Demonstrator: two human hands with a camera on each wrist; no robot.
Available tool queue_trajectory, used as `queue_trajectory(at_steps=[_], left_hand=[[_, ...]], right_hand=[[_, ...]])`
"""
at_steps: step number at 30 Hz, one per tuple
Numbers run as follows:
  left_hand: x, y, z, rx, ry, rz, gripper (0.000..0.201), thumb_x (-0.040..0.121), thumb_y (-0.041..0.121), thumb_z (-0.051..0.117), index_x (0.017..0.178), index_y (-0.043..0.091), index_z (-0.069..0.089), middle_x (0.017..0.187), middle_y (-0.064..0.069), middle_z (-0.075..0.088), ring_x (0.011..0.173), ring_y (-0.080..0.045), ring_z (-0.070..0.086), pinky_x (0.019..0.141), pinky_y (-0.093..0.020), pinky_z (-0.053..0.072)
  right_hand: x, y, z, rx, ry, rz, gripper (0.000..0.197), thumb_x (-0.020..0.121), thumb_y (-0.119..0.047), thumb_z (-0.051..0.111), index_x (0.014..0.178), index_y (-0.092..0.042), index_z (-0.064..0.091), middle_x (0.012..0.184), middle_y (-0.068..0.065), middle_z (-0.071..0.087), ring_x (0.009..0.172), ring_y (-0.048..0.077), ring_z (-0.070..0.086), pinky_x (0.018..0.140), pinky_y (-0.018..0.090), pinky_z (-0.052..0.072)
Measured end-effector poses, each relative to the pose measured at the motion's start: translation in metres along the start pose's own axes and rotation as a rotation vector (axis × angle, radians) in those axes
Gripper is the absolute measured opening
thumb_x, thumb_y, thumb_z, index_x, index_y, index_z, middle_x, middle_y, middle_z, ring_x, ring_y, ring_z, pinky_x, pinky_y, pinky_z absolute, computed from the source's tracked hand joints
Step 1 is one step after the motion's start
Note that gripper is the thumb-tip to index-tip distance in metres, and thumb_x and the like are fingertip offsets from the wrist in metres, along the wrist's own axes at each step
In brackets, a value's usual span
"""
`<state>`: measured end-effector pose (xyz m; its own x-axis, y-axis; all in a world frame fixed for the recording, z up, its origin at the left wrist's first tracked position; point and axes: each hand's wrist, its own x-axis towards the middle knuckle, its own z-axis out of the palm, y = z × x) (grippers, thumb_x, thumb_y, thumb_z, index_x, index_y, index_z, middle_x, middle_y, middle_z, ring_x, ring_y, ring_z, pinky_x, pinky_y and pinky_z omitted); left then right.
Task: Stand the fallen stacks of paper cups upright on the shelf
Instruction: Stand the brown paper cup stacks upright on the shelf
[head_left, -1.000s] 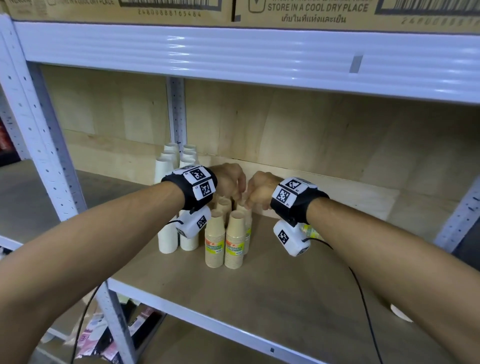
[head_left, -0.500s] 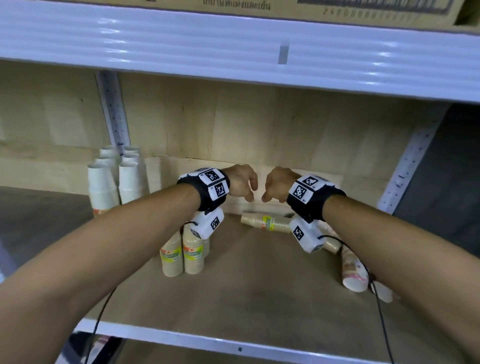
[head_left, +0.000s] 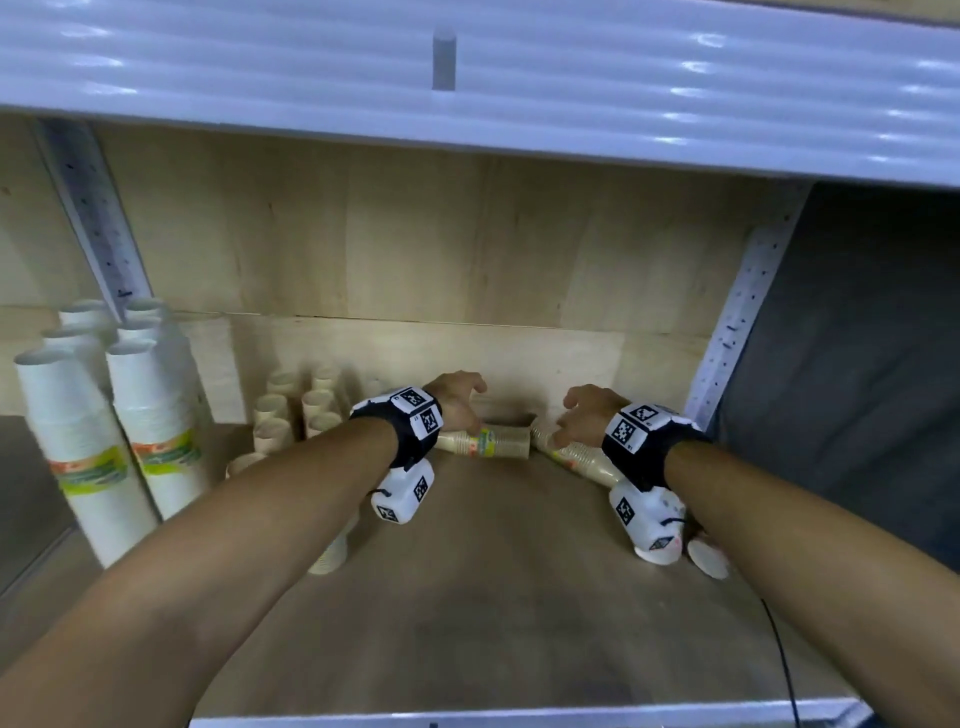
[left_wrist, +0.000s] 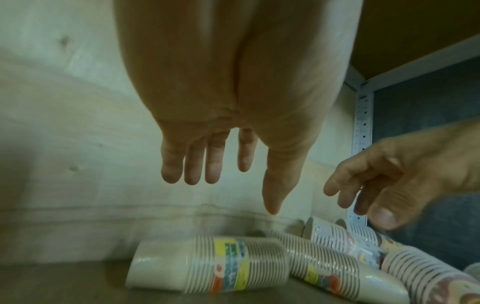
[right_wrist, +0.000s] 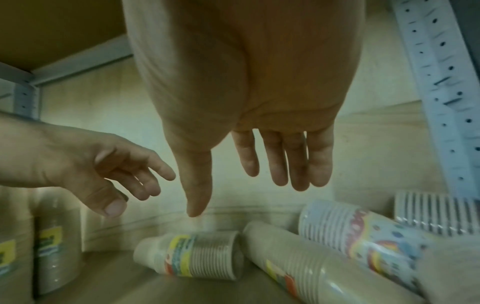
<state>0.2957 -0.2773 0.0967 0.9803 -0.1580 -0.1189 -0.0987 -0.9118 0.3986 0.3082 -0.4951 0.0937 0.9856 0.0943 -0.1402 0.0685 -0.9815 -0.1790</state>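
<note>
Left hand (left_wrist: 207, 127) and right hand (right_wrist: 249, 123), both spread and empty, hover above fallen beige paper-cup stacks with yellow-green labels (head_left: 488, 442) lying sideways at the wooden shelf's (head_left: 519, 597) far right, apparently poised to grasp and upend them.

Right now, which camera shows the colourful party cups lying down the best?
The right wrist view: the colourful cup stack lies on its side, close and mostly unhidden, with its pink and blue print easy to see. The left wrist view shows the same stack farther back behind brown stacks. In the head view the right arm hides nearly all of it.
</note>
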Motion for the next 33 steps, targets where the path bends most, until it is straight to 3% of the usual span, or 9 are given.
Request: queue_trajectory(at_steps=[2, 5, 12, 17, 19, 23, 28, 30, 33], left_hand=[[0.008, -0.004, 0.009, -0.005, -0.005, -0.013, 0.070, 0.084, 0.015, 0.074, 0.145, 0.017, 0.040, 0.148, -0.006, 0.040, 0.130, -0.025, 0.045, 0.097, -0.028, 0.041], [0.021, -0.012, 0.023, -0.024, -0.017, -0.028, 0.074, 0.081, 0.018, 0.077, 0.145, 0.017, 0.040, 0.149, -0.005, 0.039, 0.132, -0.026, 0.042, 0.101, -0.031, 0.042], [0.049, -0.026, 0.047, -0.154, -0.021, -0.094, 0.075, 0.083, 0.019, 0.077, 0.147, 0.015, 0.038, 0.155, -0.005, 0.031, 0.138, -0.026, 0.036, 0.105, -0.031, 0.037], [0.058, -0.035, 0.056, -0.122, -0.019, -0.130, 0.077, 0.080, 0.022, 0.080, 0.146, 0.013, 0.041, 0.151, -0.005, 0.038, 0.136, -0.026, 0.041, 0.109, -0.033, 0.037], [0.058, -0.037, 0.058, -0.091, -0.020, -0.134, 0.077, 0.076, 0.024, 0.082, 0.143, 0.014, 0.046, 0.144, -0.005, 0.046, 0.129, -0.026, 0.048, 0.105, -0.036, 0.041], [0.058, -0.037, 0.059, -0.032, -0.024, -0.119, 0.071, 0.071, 0.021, 0.084, 0.135, 0.015, 0.053, 0.132, -0.005, 0.054, 0.117, -0.027, 0.055, 0.098, -0.038, 0.047], [0.061, -0.040, 0.059, 0.019, -0.079, -0.111, 0.077, 0.073, 0.016, 0.083, 0.142, 0.013, 0.049, 0.139, -0.007, 0.052, 0.125, -0.029, 0.052, 0.103, -0.037, 0.045], [0.062, -0.040, 0.059, 0.031, -0.080, -0.109, 0.078, 0.074, 0.017, 0.083, 0.143, 0.013, 0.047, 0.142, -0.007, 0.050, 0.128, -0.029, 0.050, 0.105, -0.037, 0.043], [0.061, -0.039, 0.059, 0.038, -0.090, -0.114, 0.080, 0.075, 0.017, 0.082, 0.145, 0.013, 0.044, 0.144, -0.007, 0.048, 0.130, -0.029, 0.048, 0.106, -0.038, 0.042]], right_hand=[[0.007, 0.009, 0.010, -0.004, -0.026, -0.014, 0.064, 0.075, -0.050, 0.073, 0.123, -0.013, 0.053, 0.127, 0.004, 0.054, 0.105, 0.022, 0.054, 0.070, 0.027, 0.043], [0.013, 0.020, 0.022, -0.009, -0.032, 0.016, 0.075, 0.068, -0.053, 0.076, 0.128, -0.018, 0.048, 0.124, 0.001, 0.054, 0.105, 0.021, 0.054, 0.081, 0.031, 0.042], [0.048, 0.041, 0.044, -0.041, -0.031, -0.067, 0.110, 0.048, -0.069, 0.070, 0.146, -0.029, 0.040, 0.142, 0.001, 0.049, 0.123, 0.025, 0.052, 0.100, 0.041, 0.046], [0.039, 0.037, 0.044, -0.083, 0.004, -0.043, 0.090, 0.065, -0.050, 0.079, 0.143, -0.023, 0.044, 0.135, 0.007, 0.050, 0.121, 0.026, 0.052, 0.096, 0.037, 0.048], [0.040, 0.035, 0.046, -0.115, -0.009, -0.012, 0.085, 0.065, -0.054, 0.078, 0.136, -0.017, 0.050, 0.132, 0.008, 0.052, 0.117, 0.026, 0.054, 0.093, 0.035, 0.049], [0.050, 0.035, 0.046, -0.214, -0.055, 0.009, 0.066, 0.056, -0.059, 0.076, 0.104, -0.013, 0.070, 0.103, 0.005, 0.067, 0.088, 0.018, 0.065, 0.076, 0.034, 0.059], [0.068, 0.044, 0.053, -0.236, -0.145, 0.020, 0.061, 0.046, -0.058, 0.076, 0.085, -0.011, 0.074, 0.082, 0.003, 0.072, 0.069, 0.015, 0.067, 0.066, 0.034, 0.062], [0.067, 0.046, 0.058, -0.212, -0.113, 0.029, 0.070, 0.044, -0.058, 0.076, 0.096, -0.011, 0.072, 0.094, 0.007, 0.072, 0.082, 0.018, 0.068, 0.075, 0.036, 0.060], [0.060, 0.044, 0.065, -0.130, -0.167, 0.094, 0.088, 0.067, -0.048, 0.081, 0.136, -0.006, 0.048, 0.133, 0.012, 0.056, 0.119, 0.026, 0.057, 0.098, 0.036, 0.049]])
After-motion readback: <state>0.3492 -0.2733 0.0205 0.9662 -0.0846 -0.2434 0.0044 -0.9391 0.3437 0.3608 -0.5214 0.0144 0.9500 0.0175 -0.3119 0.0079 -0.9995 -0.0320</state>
